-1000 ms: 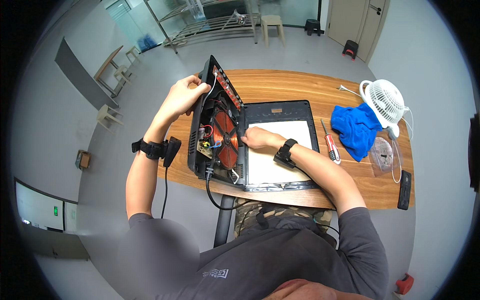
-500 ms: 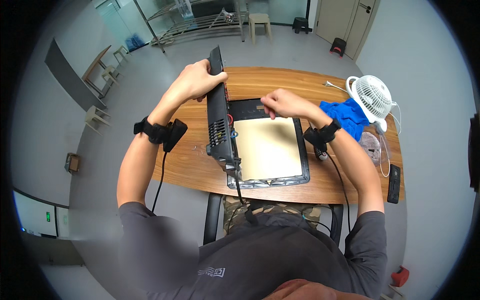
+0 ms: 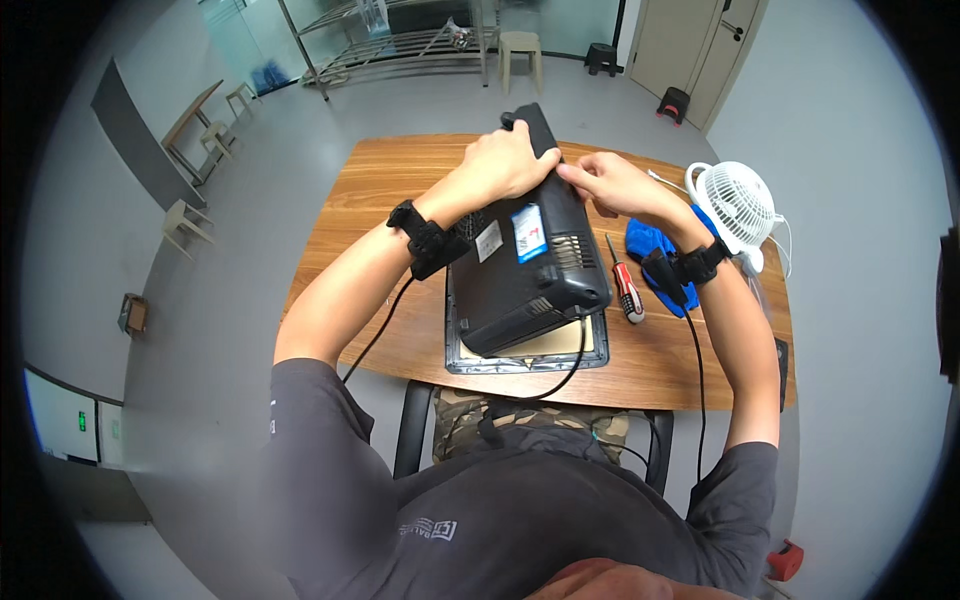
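Observation:
A black appliance casing (image 3: 500, 285) with vent slots, two labels on its underside and a black power cord stands tilted over a black-framed panel (image 3: 590, 362) with a pale surface. My left hand (image 3: 507, 160) grips the casing's far upper edge, thumb on one side and fingers over the other. At the right side of that same edge my right hand (image 3: 620, 185) has its fingers curled, thumb against the casing. Part of its grip is hidden. The casing covers most of the panel. Just right of the casing lies a red and black screwdriver (image 3: 627, 290).
A blue cloth (image 3: 650, 240) lies beside my right wrist, with a white fan (image 3: 738, 205) behind it at the wooden table's (image 3: 385, 165) right edge. Black devices are strapped to both my wrists, with cables hanging down. Stools and a metal rack (image 3: 390, 50) stand farther off.
The casing has swung from upright at the left to the right over the panel, showing its labelled underside. My left hand moved right with it; my right hand came to its edge. The screwdriver is now uncovered.

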Action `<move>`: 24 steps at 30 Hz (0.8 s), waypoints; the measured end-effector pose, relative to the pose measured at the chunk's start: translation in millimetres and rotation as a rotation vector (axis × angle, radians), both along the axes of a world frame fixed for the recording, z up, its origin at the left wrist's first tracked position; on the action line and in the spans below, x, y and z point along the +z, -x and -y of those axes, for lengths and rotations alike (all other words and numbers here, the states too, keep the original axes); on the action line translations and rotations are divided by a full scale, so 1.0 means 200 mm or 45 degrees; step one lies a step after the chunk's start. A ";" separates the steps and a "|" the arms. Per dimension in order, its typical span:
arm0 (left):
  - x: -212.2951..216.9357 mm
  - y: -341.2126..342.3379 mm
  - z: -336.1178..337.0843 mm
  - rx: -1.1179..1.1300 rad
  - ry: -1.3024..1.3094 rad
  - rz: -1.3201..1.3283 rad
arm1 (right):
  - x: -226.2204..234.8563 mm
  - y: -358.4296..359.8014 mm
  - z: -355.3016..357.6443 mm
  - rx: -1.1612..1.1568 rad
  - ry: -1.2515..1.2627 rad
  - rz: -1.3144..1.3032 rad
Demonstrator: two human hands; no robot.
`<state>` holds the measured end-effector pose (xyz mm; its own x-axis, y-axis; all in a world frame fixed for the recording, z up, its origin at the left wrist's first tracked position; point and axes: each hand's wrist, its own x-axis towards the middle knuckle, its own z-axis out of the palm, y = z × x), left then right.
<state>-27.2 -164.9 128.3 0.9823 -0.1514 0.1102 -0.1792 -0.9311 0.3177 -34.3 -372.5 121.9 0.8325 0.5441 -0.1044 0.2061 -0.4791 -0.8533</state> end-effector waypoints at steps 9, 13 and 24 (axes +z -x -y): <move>-0.53 -0.09 -0.57 0.176 0.244 -0.237 | -0.32 -0.09 0.22 -0.102 0.186 -0.145; -0.70 -0.10 -0.68 0.250 0.181 -0.226 | -0.51 -0.13 0.30 -0.206 0.229 -0.118; -0.77 0.07 -0.58 0.261 0.537 -0.645 | -0.79 -0.12 0.25 -0.212 0.562 -0.024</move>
